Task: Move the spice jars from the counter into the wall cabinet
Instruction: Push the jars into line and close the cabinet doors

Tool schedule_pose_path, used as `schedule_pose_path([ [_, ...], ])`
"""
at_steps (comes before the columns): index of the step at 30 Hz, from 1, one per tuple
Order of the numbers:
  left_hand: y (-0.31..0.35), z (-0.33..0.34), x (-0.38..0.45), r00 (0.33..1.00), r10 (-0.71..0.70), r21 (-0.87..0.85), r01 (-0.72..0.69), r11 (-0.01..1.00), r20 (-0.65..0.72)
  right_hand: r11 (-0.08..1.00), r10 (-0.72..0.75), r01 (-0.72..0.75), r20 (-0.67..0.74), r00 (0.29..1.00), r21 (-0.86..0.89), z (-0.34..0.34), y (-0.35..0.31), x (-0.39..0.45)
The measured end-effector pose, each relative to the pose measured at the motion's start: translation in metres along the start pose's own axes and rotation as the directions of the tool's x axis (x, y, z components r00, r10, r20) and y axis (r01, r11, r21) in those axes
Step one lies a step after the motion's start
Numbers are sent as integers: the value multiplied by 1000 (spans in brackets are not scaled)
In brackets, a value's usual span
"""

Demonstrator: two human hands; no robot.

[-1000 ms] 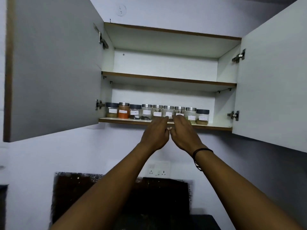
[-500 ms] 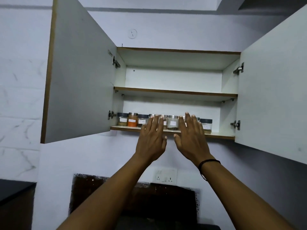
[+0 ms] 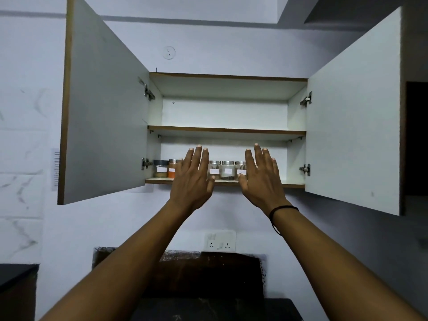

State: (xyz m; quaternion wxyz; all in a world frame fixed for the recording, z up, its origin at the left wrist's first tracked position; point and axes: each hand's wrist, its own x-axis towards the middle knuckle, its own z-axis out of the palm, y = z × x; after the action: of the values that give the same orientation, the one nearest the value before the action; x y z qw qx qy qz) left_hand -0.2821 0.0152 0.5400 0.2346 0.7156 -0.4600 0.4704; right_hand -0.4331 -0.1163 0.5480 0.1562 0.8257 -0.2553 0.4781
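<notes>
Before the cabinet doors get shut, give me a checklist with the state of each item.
1. Left hand holds nothing, fingers straight: ok.
2. Right hand holds nothing, fingers straight: ok.
3. Spice jars stand upright in a row on the lower shelf: ok for those in view; the hands hide some.
4. Jars sit behind the shelf's front edge, clear of the doors' swing: ok for those in view.
5. Both doors, left door and right door, swung fully open with nothing hanging on them: ok.
6. No jars left on the counter: cannot tell; little of it is in view.
</notes>
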Motion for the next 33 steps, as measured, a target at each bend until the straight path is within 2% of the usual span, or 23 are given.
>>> schedule_pose_path([
  [19,-45,-39,-35,999,-28,13,28,1000,34,1000,10,-11,-19,1000,-22,-23,-40,-20],
  [27,-53,-68,-53,997,-75,21,74,997,32,999,44,-43,26,999,-19,-49,-18,-38],
  [33,-67,-79,-54,988,-156,37,156,987,12,993,102,-101,13,995,-62,-73,41,-49],
])
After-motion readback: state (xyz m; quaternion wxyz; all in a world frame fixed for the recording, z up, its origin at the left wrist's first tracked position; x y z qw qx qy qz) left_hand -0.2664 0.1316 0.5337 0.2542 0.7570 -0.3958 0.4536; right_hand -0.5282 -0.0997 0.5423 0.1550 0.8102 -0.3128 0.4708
